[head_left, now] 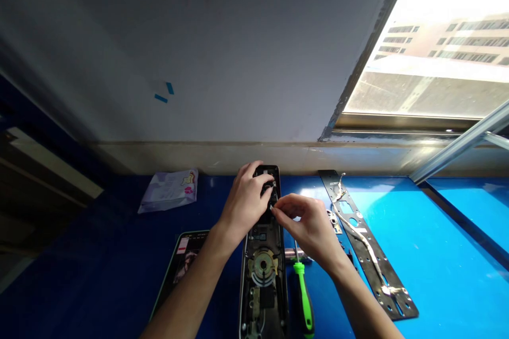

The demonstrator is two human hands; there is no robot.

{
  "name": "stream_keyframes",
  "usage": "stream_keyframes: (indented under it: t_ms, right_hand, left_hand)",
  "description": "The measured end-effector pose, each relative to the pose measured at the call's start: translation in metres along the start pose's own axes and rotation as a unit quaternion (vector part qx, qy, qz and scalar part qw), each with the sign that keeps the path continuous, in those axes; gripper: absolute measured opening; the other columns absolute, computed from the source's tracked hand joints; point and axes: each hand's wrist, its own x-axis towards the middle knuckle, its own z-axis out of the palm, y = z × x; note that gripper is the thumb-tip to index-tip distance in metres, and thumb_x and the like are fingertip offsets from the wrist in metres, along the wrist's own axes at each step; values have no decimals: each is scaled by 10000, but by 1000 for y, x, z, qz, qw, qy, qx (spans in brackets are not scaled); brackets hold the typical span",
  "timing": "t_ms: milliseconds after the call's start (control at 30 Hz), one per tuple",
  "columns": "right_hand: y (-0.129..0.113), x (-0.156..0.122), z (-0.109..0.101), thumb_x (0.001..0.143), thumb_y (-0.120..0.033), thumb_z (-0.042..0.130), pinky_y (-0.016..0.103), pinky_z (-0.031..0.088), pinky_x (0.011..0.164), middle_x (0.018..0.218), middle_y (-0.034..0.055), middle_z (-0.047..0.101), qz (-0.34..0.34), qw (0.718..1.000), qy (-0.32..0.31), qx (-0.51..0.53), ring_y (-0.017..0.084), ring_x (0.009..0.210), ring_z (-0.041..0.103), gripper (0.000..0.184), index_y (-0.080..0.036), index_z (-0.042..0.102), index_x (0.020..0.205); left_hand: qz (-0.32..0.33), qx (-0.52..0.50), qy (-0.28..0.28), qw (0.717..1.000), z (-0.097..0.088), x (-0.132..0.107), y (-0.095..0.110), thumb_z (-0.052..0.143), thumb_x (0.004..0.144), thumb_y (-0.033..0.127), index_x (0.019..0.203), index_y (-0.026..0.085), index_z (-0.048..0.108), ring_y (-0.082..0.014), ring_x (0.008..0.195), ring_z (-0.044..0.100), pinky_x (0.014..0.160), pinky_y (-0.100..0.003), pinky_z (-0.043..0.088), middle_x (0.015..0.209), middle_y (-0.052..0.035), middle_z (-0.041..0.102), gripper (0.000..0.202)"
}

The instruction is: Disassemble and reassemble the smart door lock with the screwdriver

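Note:
A long black housing, seemingly of a door lock [265, 307], lies lengthwise before me with its inner side up, showing a round metal mechanism and small fittings. My left hand [248, 193] is closed over its upper end, fingers and thumb reaching inside; what lies under the fingertips is partly hidden. At the housing's right edge, my right hand [304, 220] pinches a tiny white connector-like piece [271, 207] between thumb and index finger, close to the left thumb. A screwdriver with a green and black handle [304, 296] lies just right of the housing, below my right hand.
Farther right is a black mounting plate [369, 254] with a pale cable along it. Small metal parts [334, 221] sit beside it. On the left are a phone or tablet [186, 259] and a pale packet [169, 192]. The blue table [445, 254] meets a wall and window.

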Motion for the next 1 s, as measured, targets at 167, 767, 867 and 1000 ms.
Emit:
stream_keyframes:
  t_ms: [167, 767, 867, 1000]
  right_hand:
    - [0, 2, 0, 873, -261, 678, 258, 533, 626, 730, 20, 770, 3, 1000, -11, -5, 153, 643, 687, 108, -206, 739, 802]
    - [1, 3, -2, 875, -236, 655, 253, 517, 627, 719, 7, 739, -9, 999, -30, -20, 139, 625, 646, 110, -211, 726, 795]
    - [1, 3, -3, 871, -232, 662, 257, 531, 632, 726, 10, 750, -6, 1000, -24, -19, 145, 630, 663, 101, -212, 728, 797]
    - [1, 2, -3, 867, -226, 664, 256, 531, 622, 725, 14, 753, -4, 1000, -16, -19, 150, 633, 668, 96, -213, 727, 796]
  left_hand:
    - [4, 0, -4, 1000, 0, 0, -1, 660, 922, 94, 1129, 187, 816, -342, 1373, 601, 1191, -503, 510, 1446, -138, 640, 275]
    - [9, 4, -9, 1000, 1, -1, -2, 654, 924, 101, 1150, 195, 803, -335, 1380, 592, 1195, -503, 510, 1463, -139, 618, 286]
    - [12, 7, -3, 1000, 2, -2, -2, 655, 920, 102, 1146, 204, 800, -329, 1374, 597, 1195, -500, 511, 1462, -131, 617, 288]
    - [11, 10, -2, 1000, 2, -2, -2, 647, 929, 108, 1144, 199, 802, -329, 1382, 593, 1202, -496, 506, 1460, -132, 621, 280]
